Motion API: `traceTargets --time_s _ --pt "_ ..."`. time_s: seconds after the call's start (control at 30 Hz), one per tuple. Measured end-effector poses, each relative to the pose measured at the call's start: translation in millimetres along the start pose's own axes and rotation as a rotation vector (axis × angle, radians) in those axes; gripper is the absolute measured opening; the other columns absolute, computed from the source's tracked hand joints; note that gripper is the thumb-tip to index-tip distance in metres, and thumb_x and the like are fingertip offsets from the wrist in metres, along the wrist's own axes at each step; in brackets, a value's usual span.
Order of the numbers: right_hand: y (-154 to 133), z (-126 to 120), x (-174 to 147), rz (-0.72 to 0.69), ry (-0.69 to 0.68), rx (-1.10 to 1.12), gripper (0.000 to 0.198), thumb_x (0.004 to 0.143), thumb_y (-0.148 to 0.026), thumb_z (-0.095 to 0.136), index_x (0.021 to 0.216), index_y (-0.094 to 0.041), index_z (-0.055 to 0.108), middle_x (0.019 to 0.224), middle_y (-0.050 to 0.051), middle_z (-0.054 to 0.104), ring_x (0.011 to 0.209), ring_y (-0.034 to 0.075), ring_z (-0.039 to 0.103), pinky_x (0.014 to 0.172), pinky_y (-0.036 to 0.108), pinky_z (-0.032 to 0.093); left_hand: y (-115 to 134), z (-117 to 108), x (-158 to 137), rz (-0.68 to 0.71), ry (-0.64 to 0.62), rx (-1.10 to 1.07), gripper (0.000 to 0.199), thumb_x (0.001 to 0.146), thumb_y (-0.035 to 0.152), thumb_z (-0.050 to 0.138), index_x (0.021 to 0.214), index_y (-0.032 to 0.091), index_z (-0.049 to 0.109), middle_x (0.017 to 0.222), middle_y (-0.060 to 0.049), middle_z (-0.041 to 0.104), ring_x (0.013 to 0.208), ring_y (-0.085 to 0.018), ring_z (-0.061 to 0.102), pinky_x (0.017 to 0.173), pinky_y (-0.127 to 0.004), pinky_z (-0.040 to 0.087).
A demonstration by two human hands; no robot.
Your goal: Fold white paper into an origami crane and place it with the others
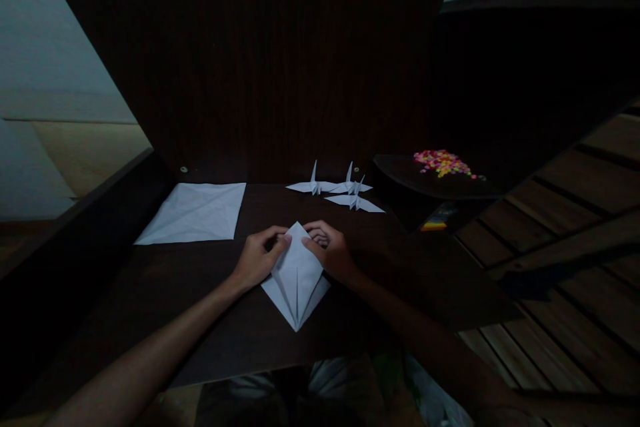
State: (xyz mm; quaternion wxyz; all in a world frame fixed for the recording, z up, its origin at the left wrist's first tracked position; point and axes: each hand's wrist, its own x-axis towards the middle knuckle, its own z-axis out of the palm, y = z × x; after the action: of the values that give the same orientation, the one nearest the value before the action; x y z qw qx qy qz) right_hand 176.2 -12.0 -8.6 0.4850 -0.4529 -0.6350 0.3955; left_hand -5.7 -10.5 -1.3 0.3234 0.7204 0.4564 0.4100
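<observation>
A white sheet of paper folded into a diamond (298,267) lies in front of me on the dark table, with creased flaps along its lower half and its point toward me. My left hand (259,255) grips its upper left edge, thumb on top and fingers curled behind. At the upper right edge my right hand (331,250) pinches it the same way, with the fingers bent under. Beyond my hands stand three folded white paper cranes (354,201), close together with wings spread.
Several flat white paper sheets (200,212) seem stacked at the left, by the raised side panel (75,213). A small corner shelf (400,170) at the right bears a pile of tiny colourful pieces (443,163). An upright dark board (280,67) closes the back.
</observation>
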Motion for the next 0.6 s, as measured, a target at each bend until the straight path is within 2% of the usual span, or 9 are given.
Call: traceTargets --time_s 0.27,0.6 --pt "-3.2 1.3 -1.1 -0.012 0.014 0.002 0.014 0.077 -0.025 0.06 0.088 -0.016 0.062 0.069 0.001 0.062 0.06 0.012 0.057 0.056 0.023 0.044 5.3 1.1 -3.9 0.047 -0.036 0.057 0.025 0.085 0.034 0.054 0.092 0.016 0.07 0.08 -0.002 0.07 0.073 -0.017 0.063 0.069 -0.026 0.046" --pt "2.1 3.8 -6.8 -0.142 -0.043 -0.117 0.014 0.082 -0.028 0.058 0.089 -0.018 0.064 0.073 0.001 0.065 0.063 0.012 0.059 0.058 0.022 0.045 2.1 0.6 -3.2 -0.041 -0.044 -0.082 0.029 0.083 0.039 0.056 0.087 0.014 0.071 0.077 -0.003 0.069 0.07 -0.017 0.062 0.064 -0.025 0.047"
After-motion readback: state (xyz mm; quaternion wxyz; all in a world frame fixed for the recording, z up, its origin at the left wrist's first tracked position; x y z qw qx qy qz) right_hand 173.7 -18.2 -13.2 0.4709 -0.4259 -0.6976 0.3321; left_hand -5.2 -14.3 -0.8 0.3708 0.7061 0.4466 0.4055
